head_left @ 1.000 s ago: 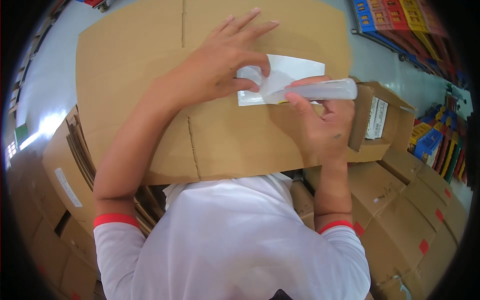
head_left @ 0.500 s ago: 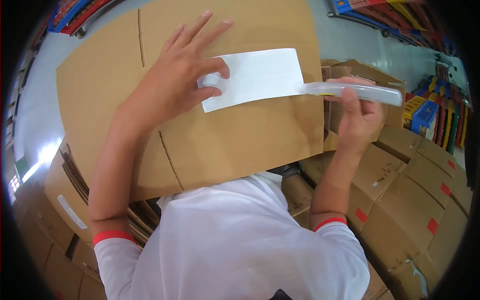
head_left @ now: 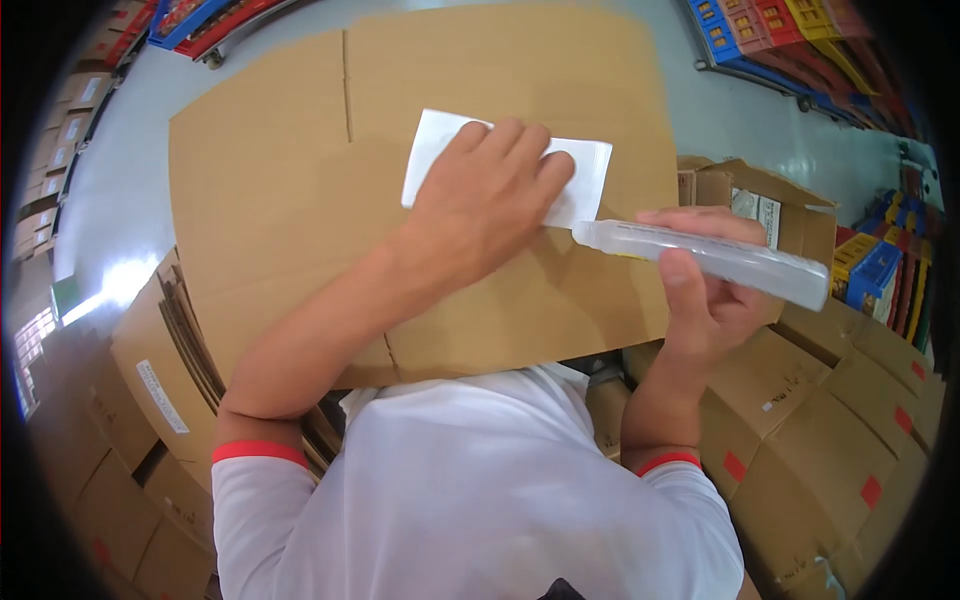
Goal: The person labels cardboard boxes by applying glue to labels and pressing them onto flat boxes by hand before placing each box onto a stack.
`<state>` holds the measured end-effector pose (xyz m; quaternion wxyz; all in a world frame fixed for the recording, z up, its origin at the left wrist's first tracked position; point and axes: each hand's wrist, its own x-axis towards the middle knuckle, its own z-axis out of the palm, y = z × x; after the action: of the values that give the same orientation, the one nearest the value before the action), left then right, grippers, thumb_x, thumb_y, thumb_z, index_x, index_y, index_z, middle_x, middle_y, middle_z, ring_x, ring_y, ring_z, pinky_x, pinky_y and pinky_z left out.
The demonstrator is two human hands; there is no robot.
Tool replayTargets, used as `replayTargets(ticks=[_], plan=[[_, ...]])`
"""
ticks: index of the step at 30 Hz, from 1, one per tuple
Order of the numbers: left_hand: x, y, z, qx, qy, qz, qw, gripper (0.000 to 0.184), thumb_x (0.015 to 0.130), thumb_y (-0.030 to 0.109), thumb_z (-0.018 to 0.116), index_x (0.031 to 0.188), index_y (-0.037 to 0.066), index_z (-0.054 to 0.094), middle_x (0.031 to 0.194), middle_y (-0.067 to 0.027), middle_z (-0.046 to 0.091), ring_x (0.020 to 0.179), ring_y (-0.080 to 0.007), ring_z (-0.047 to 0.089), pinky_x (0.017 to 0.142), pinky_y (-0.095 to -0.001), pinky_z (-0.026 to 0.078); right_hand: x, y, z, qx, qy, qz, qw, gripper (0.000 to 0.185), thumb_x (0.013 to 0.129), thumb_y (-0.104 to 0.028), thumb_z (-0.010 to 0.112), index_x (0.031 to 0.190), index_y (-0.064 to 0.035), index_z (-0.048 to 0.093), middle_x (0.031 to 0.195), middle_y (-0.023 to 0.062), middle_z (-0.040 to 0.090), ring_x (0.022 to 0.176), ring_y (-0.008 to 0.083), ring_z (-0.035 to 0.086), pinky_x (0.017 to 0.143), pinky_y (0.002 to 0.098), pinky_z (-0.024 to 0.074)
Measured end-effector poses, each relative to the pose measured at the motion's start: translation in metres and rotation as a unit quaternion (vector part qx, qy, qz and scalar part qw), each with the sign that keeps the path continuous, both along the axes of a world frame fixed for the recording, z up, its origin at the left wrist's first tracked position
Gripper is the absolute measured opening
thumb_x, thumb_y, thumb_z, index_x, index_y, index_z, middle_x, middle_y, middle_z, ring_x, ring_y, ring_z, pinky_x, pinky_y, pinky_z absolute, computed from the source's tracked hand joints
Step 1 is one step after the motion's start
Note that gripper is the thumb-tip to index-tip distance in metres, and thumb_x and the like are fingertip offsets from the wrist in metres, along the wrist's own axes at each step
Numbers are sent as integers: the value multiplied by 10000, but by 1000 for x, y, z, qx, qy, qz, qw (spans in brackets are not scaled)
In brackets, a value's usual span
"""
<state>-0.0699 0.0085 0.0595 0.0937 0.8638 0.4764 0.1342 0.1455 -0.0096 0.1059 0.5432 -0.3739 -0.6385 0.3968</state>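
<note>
A white rectangular sheet (head_left: pixel 590 170) lies on the large flat cardboard (head_left: pixel 270 200). Across the middle of it rests my left hand (head_left: pixel 490 190), back up, fingers curled down onto the paper; what its fingertips press or pinch is hidden. My right hand (head_left: pixel 715 290) is closed around a long translucent plastic tool (head_left: pixel 740 268), off the right part of the cardboard. The tool's narrow end points left and meets the sheet's lower right corner.
An open carton (head_left: pixel 805 235) with labelled white items stands right of the cardboard. Stacked closed cartons (head_left: pixel 800 480) fill the lower right. Folded cardboard (head_left: pixel 165 375) leans at the left. Coloured crates (head_left: pixel 790 40) stand at the upper right.
My left hand has moved right across the sheet and its spread fingers have curled down. My right hand, still holding the tool, has moved right since the first frame and lower.
</note>
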Motion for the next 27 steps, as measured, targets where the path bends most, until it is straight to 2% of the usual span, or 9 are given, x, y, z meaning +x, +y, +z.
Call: replayTargets(ticks=[2, 3, 4, 5, 6, 8, 14, 23, 27], plan=[[-19, 3, 2, 11, -88, 66, 994, 441, 721, 136, 876, 1048, 52, 593, 1114, -117, 651, 1063, -267, 646, 919, -379, 515, -4, 7, 0, 11, 25, 23, 999, 217, 914, 59, 703, 1123, 76, 647, 1078, 215, 719, 934, 283, 724, 856, 353, 587], [-31, 5, 6, 16, -82, 62, 995, 441, 721, 136, 876, 1048, 52, 593, 1114, -117, 651, 1063, -267, 646, 919, -379, 515, -11, 12, 0, -52, 71, 30, 996, 202, 935, 24, 697, 1125, 70, 645, 1072, 205, 720, 943, 266, 721, 858, 350, 585], [-45, 7, 12, 15, -200, 121, 972, 415, 760, 94, 863, 1077, 37, 602, 1105, -111, 666, 1034, -240, 663, 899, -341, 520, -19, 16, -1, -115, 117, 36, 986, 191, 957, -12, 690, 1127, 63, 644, 1065, 195, 721, 952, 248, 719, 860, 348, 583], [-53, 10, 18, 13, -315, 175, 933, 390, 799, 52, 849, 1106, 21, 610, 1097, -104, 681, 1004, -213, 680, 878, -303, 524, -26, 18, -5, -161, 120, 31, 979, 195, 991, -97, 684, 1120, 44, 642, 972, 129, 703, 835, 165, 685, 744, 294, 560], [-57, 12, 24, 16, -313, 170, 934, 390, 799, 52, 849, 1106, 21, 610, 1097, -104, 681, 1004, -213, 680, 878, -303, 524, -33, 19, -11, -156, 124, 27, 980, 195, 991, -97, 684, 1120, 44, 642, 972, 129, 703, 835, 165, 685, 744, 294, 560], [-61, 11, 35, 21, -676, 236, 697, 305, 931, 29, 760, 1195, -8, 612, 1113, -72, 699, 1018, -151, 679, 913, -263, 512, -47, 22, -24, -301, 129, 62, 943, 227, 997, -168, 719, 1108, 16, 646, 894, 60, 660, 690, 98, 598, 611, 249, 481], [-59, 4, 46, 35, -791, 171, 586, 295, 1033, 90, 636, 1308, 5, 568, 1187, -81, 691, 1109, -149, 674, 992, -321, 550, -89, 33, -32, -315, 245, 25, 917, 273, 993, -236, 759, 1073, 1, 650, 823, 12, 604, 601, 84, 522, 539, 245, 419], [-54, 2, 45, 33, -800, 177, 573, 278, 1053, 119, 609, 1305, 8, 581, 1212, -68, 688, 1126, -143, 664, 1005, -328, 529, -90, 33, -26, -345, 335, 39, 876, 227, 1003, -197, 745, 1062, 10, 672, 810, 20, 612, 568, 95, 518, 527, 257, 428], [-55, 1, 45, 46, -812, 156, 560, 308, 1024, 93, 678, 1295, -35, 606, 1190, -72, 695, 1075, -119, 659, 961, -301, 522, -95, 31, -25, -330, 296, 38, 895, 225, 992, -192, 757, 1060, 8, 680, 786, 21, 615, 563, 94, 516, 525, 261, 426]])
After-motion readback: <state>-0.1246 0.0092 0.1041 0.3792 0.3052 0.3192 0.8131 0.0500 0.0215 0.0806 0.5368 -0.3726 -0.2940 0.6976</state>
